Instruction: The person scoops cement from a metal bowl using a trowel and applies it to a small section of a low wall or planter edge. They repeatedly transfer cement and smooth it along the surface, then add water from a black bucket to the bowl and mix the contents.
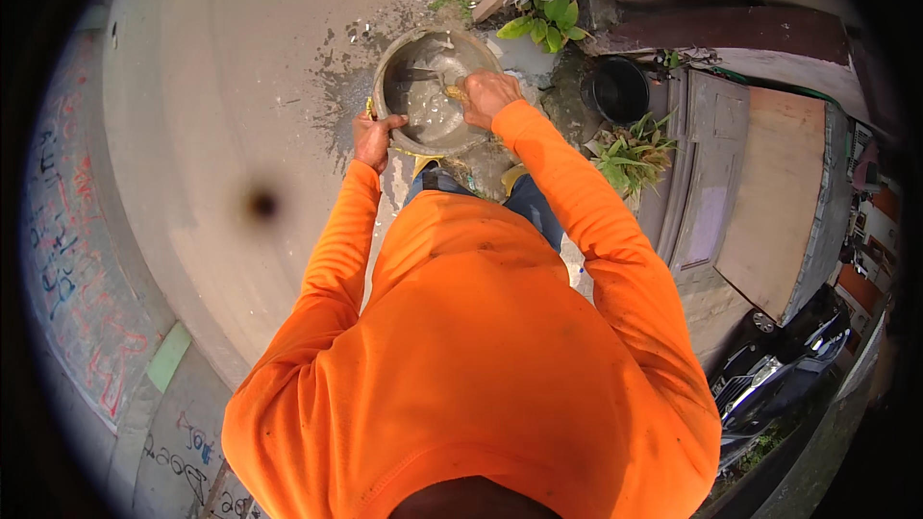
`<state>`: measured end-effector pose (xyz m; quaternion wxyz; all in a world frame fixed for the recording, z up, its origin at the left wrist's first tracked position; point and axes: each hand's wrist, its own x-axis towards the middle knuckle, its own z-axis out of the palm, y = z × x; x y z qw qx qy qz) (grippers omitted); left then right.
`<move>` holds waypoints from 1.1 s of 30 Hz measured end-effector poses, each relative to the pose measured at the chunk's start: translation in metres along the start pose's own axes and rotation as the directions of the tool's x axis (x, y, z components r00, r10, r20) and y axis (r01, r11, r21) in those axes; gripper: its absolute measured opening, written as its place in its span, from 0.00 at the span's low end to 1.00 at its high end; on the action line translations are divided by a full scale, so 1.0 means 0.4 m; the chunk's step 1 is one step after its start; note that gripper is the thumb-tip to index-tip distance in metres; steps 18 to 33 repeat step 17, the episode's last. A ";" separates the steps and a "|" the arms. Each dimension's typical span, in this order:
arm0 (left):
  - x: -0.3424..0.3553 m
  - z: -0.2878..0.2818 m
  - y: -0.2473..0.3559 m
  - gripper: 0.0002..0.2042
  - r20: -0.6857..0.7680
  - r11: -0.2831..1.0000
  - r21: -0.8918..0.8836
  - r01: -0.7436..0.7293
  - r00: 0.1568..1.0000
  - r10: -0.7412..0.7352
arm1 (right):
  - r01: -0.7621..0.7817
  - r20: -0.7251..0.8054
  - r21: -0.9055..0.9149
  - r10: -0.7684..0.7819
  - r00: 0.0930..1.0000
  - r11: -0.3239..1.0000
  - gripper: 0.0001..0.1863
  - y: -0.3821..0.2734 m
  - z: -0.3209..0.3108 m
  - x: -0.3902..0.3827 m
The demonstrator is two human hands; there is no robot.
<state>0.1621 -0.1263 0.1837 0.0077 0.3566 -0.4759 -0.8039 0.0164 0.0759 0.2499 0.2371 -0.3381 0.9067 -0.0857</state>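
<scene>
A round, grey-stained basin (385, 65) is in front of me, above my feet. Wet grey material (431, 113) with pale flecks coats its inside. My left hand (372, 140) grips the basin's left rim, thumb over the inner side; a small yellow piece (368, 107) shows beside the fingers. Reaching in over the right rim, my right hand (487, 96) is closed round the yellowish handle of what looks like a trowel (421, 70). Its grey blade lies inside the basin; my fingers hide part of the handle.
Wet splashes (338, 86) mark the pavement left of the basin. To the right are a black bucket (620, 89), a spiky plant (630, 156) and a wooden cabinet-like structure (769, 183). Leafy plants (550, 25) grow beyond. A wall with scrawled paint (77, 231) runs along the left.
</scene>
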 end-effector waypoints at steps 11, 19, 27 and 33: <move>0.030 0.108 -0.037 0.12 0.315 0.920 0.391 0.040 0.933 -0.175 | -0.474 0.114 0.289 0.462 0.880 0.832 0.16 -0.008 0.047 -0.382; 0.002 0.158 -0.163 0.12 0.440 0.811 0.583 0.053 0.818 -0.370 | -0.620 0.310 0.591 0.565 0.765 0.515 0.25 -0.061 0.116 -0.553; 0.002 0.158 -0.163 0.12 0.440 0.811 0.583 0.053 0.818 -0.370 | -0.620 0.310 0.591 0.565 0.765 0.515 0.25 -0.061 0.116 -0.553; 0.002 0.158 -0.163 0.12 0.440 0.811 0.583 0.053 0.818 -0.370 | -0.620 0.310 0.591 0.565 0.765 0.515 0.25 -0.061 0.116 -0.553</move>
